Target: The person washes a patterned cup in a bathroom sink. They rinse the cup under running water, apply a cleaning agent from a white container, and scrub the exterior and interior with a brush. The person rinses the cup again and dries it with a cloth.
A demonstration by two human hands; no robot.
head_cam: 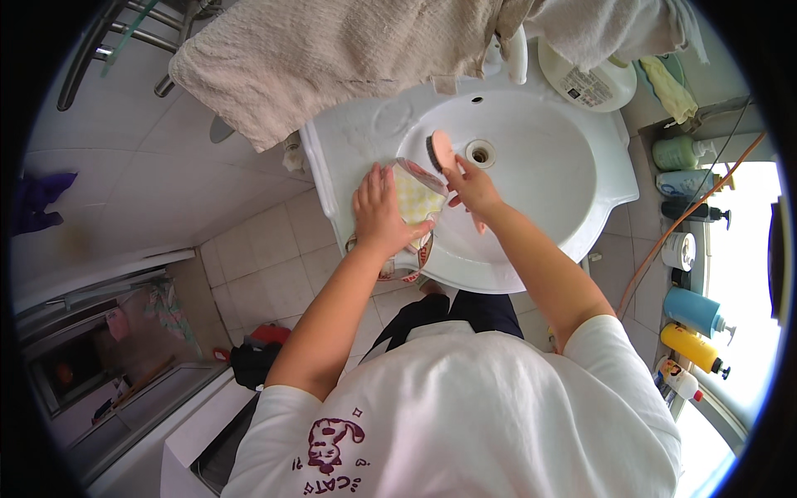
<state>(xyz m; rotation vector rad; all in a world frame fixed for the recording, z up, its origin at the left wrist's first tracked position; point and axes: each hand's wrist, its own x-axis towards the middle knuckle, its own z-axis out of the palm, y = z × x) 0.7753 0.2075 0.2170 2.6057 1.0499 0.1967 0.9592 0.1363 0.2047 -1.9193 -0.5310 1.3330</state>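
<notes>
My left hand (381, 215) presses flat on a small yellow-and-white checked bag or pouch (414, 198), its thumb spread along the near side. A pinkish, see-through-looking end of this item faces the basin. From its near side a pale strap with red lettering (423, 256) hangs over the sink's front edge. In my right hand (476, 190) is a pink-handled scrub brush (443, 148). The brush's dark bristles face left, just beyond the checked item and apart from it. Both hands are over the left side of a white ceramic washbasin (542, 187).
A beige towel (348, 56) hangs over the back left, partly covering the faucet (518, 56). A large white jug (588, 78) stands at the back right corner. Several pump bottles (691, 309) line the window ledge, with an orange cord (691, 215) running past them.
</notes>
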